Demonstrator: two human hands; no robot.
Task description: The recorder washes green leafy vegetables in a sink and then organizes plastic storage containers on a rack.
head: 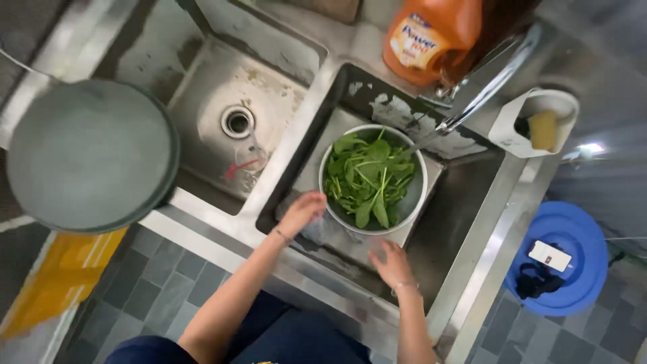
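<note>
We look down on a double steel sink [472, 222]. In its right basin stands a round metal bowl [418, 202] full of green leaves [367, 176], set on a pale square slab [431, 176] that shows under it. A tap [485, 84] slants in from the upper right, its spout just over the bowl's far rim.

Our left hand [303, 210] is at the bowl's near-left rim, touching it or just beside it; the fingers [315, 199] curl loosely toward the rim, and we cannot tell whether they grip it. Our right hand [391, 263] hangs just below the bowl, near its front edge, palm down with the fingers [381, 246] loosely spread and holding nothing. Each wrist bears a thin band.

The left basin [222, 87] holds only its round drain [237, 122] and a small red mark nearby. Over the far left lies a big round grey pan [87, 152], hiding the corner of the bench.

Behind the tap stands an orange bottle [438, 34] with a paler label bearing blue print, and a dark bottle [502, 20] just right of it. On the right of the sink sits a white holder [515, 118] with a yellow sponge [542, 129] upright in it. Lower right, on the tiled floor, a blue round lid [579, 229] carries a small white rectangular box [549, 255] and a black tangle [536, 280]. A yellow sheet [60, 280] lies at the lower left.
</note>
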